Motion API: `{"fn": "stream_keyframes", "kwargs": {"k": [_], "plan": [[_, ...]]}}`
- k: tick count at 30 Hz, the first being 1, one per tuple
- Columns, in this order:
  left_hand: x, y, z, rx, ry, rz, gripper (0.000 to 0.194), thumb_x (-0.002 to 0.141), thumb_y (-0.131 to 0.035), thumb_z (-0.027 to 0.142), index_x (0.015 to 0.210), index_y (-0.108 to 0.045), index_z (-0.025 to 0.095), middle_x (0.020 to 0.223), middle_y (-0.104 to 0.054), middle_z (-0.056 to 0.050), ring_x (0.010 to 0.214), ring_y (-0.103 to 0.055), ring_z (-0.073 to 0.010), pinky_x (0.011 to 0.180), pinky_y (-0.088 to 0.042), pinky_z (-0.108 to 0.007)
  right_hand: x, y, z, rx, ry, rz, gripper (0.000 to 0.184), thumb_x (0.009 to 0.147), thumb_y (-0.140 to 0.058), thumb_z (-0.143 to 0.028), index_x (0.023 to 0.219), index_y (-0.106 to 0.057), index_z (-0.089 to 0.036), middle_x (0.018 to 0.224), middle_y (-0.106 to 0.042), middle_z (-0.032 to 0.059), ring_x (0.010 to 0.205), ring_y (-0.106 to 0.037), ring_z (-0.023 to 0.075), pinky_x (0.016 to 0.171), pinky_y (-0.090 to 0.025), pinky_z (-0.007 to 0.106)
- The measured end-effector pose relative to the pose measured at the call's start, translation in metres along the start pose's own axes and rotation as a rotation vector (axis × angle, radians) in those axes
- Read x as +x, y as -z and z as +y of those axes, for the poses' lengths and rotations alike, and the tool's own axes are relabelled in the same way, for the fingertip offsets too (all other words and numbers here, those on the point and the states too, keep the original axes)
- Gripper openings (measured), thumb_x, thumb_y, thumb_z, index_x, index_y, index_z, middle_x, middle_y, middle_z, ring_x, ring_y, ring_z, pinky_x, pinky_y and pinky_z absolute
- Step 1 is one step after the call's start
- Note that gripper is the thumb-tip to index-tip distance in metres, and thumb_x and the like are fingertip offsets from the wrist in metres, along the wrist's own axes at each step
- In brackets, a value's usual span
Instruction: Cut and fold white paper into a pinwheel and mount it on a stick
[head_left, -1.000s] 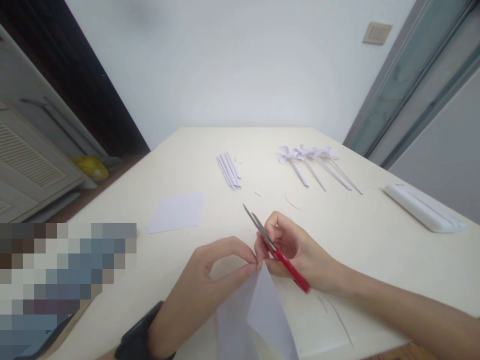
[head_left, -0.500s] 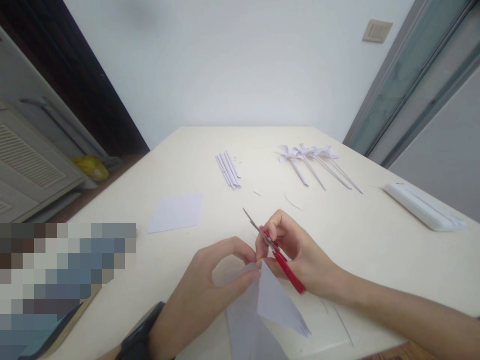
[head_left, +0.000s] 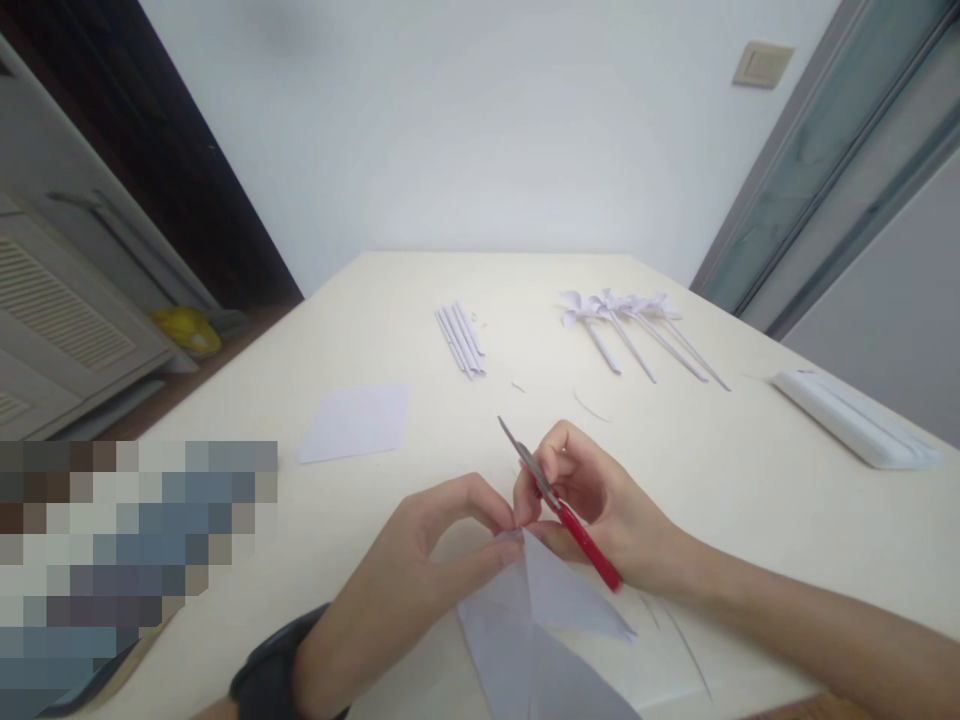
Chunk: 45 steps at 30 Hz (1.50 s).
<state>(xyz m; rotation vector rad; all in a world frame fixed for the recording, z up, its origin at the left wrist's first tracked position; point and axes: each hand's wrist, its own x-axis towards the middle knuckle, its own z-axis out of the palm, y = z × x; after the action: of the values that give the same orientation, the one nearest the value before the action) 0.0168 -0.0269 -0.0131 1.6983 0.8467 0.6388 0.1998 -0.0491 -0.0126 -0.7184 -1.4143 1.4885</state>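
A creased, partly cut sheet of white paper [head_left: 499, 640] hangs at the near edge of the table, its flaps spread below my hands. My left hand [head_left: 442, 545], with a black band on the wrist, pinches the paper's top edge between thumb and fingers. Close against it, my right hand [head_left: 592, 495] is closed on red-handled scissors [head_left: 589, 545], whose blades point up and to the left, away from the paper. The right thumb and fingertips also meet at the paper's upper corner; their exact grip is partly hidden.
Several rolled paper sticks [head_left: 460, 340] lie at mid-table, with several paper pinwheels [head_left: 634, 310] to their right. A flat white paper square [head_left: 356, 422] rests on the left. A white plastic packet [head_left: 855, 418] is near the right edge. Thin paper scraps [head_left: 592, 405] are scattered about.
The paper's flaps have swung to the right and spread open below my fingers. Both hands stay nearly in place, and the scissors have tilted slightly in my right hand.
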Motion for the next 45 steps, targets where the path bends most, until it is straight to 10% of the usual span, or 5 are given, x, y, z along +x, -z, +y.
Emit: {"fn": "stream_keyframes", "kwargs": {"k": [21, 45], "plan": [[-0.002, 0.0, 0.015, 0.286, -0.09, 0.117, 0.007, 0.078, -0.057, 0.02, 0.076, -0.063, 0.022, 0.085, -0.068, 0.001, 0.085, -0.061, -0.0172, 0.082, -0.044, -0.027, -0.003, -0.008, -0.001, -0.204, 0.082, 0.104, 0.031, 0.072, -0.062, -0.008, 0.08, -0.035, -0.022, 0.082, -0.047, -0.0021, 0.072, -0.049, 0.01, 0.066, -0.039, 0.024], [-0.003, 0.008, 0.011, -0.044, -0.017, 0.17, 0.008, 0.078, -0.061, 0.022, 0.071, -0.061, 0.021, 0.078, -0.066, 0.002, 0.078, -0.061, -0.0164, 0.075, -0.043, -0.026, -0.009, -0.004, 0.001, -0.789, -0.019, 0.089, 0.032, 0.071, -0.061, -0.023, 0.089, -0.034, -0.023, 0.084, -0.051, -0.0005, 0.065, -0.046, 0.0131, 0.06, -0.04, 0.028]]}}
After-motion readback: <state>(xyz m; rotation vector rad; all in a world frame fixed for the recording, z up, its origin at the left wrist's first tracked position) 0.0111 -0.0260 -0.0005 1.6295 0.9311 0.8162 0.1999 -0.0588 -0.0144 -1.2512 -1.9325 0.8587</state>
